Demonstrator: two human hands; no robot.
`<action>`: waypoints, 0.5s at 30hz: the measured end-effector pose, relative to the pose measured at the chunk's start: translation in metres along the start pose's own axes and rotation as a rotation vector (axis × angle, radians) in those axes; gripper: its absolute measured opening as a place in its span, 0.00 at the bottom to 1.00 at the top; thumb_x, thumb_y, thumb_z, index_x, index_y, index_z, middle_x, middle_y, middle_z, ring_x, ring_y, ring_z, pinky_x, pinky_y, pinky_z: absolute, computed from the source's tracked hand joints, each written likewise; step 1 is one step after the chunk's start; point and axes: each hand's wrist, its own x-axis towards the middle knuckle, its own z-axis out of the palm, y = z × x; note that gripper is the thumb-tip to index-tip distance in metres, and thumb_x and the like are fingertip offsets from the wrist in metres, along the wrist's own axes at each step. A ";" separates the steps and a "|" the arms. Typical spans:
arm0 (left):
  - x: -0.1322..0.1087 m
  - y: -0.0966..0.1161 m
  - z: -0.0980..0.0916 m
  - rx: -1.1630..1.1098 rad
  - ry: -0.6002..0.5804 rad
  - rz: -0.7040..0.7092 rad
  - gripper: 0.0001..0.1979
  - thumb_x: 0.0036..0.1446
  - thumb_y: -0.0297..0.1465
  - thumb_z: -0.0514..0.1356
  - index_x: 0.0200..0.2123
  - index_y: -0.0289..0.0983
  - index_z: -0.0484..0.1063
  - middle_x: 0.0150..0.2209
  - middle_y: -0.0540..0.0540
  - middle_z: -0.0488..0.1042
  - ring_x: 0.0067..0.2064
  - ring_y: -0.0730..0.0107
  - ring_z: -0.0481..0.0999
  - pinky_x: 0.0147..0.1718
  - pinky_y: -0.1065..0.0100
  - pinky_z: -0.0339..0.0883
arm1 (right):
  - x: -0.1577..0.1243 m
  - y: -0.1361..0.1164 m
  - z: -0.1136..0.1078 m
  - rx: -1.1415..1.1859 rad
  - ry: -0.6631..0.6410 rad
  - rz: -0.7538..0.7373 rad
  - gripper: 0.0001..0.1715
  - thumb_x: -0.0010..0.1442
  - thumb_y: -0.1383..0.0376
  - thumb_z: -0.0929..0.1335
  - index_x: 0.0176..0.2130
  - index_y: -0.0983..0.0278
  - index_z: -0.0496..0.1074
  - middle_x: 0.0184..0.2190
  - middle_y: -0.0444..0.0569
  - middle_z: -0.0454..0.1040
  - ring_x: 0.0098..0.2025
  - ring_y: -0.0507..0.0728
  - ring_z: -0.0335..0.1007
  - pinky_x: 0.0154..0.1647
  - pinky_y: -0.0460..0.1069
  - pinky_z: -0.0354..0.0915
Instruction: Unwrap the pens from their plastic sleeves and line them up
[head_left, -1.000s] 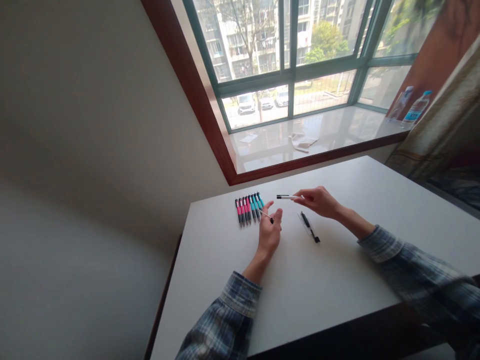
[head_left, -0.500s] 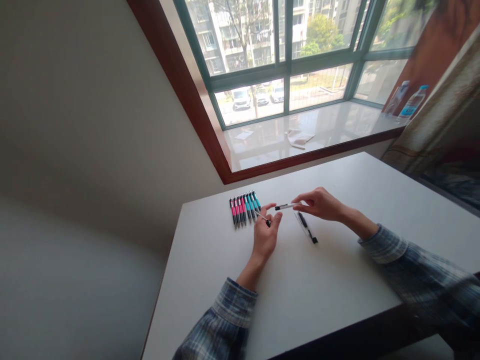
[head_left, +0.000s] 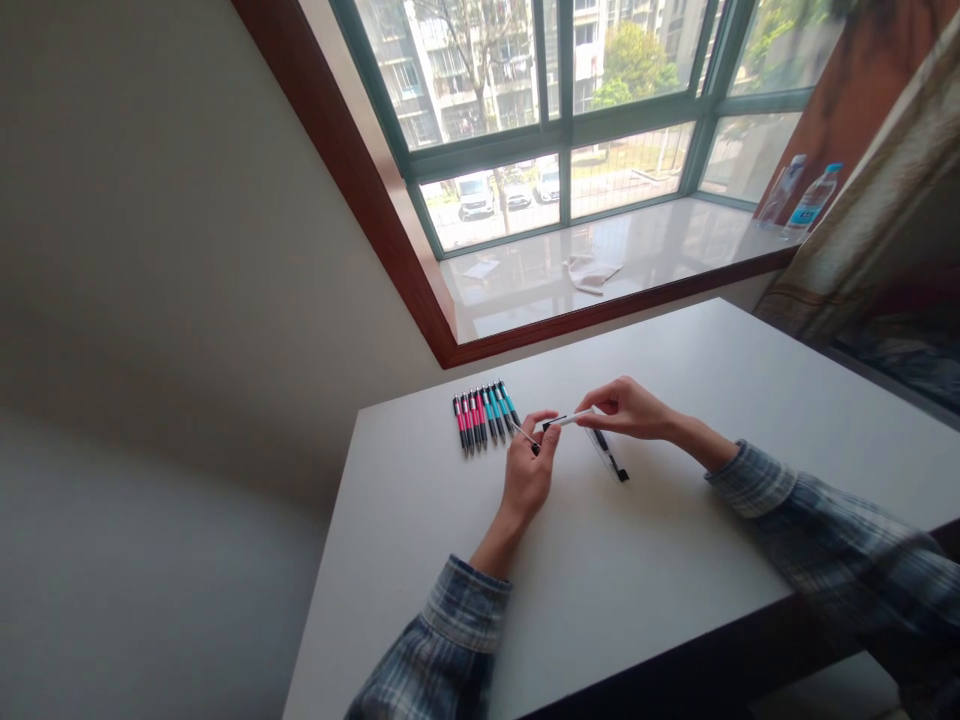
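Observation:
Between the fingertips of my right hand (head_left: 628, 408) is a white pen (head_left: 577, 416) with a black end and clip. Its black end points left and meets the thumb and forefinger of my left hand (head_left: 528, 470). A second thin pen-like piece (head_left: 517, 428), pale with a black end, is tucked among the lower fingers of my left hand; those fingers partly hide it. Beneath my right hand, a black-and-clear pen (head_left: 611, 456) lies on the white table, its upper part partly covered. A row of pink pens (head_left: 469, 422) and teal pens (head_left: 500, 412) lies left of my hands.
The white table (head_left: 600, 570) meets the wall at its left and back. Behind it is a windowsill (head_left: 525, 300) with a crumpled cloth (head_left: 591, 272), a paper slip (head_left: 481, 269) and two plastic bottles, one blue-capped (head_left: 814, 203). A curtain (head_left: 847, 200) hangs at the right.
My right hand has moved the white pen left and slightly down. Its black end now sits between my left thumb and forefinger, which have closed in. The view has shifted slightly.

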 end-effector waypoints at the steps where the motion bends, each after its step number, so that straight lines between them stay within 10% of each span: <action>1: 0.000 -0.001 0.000 0.031 -0.013 0.014 0.21 0.65 0.49 0.58 0.49 0.39 0.76 0.24 0.54 0.63 0.26 0.72 0.59 0.26 0.69 0.53 | 0.000 0.000 0.001 0.016 0.005 0.001 0.27 0.64 0.45 0.70 0.38 0.66 0.84 0.20 0.38 0.49 0.24 0.49 0.44 0.25 0.48 0.43; 15: 0.001 0.000 0.001 0.102 -0.081 -0.019 0.23 0.61 0.50 0.63 0.42 0.35 0.84 0.22 0.52 0.65 0.26 0.74 0.57 0.27 0.69 0.50 | 0.006 0.013 0.001 0.145 0.183 0.302 0.15 0.65 0.54 0.67 0.42 0.63 0.72 0.25 0.41 0.65 0.26 0.52 0.58 0.27 0.47 0.54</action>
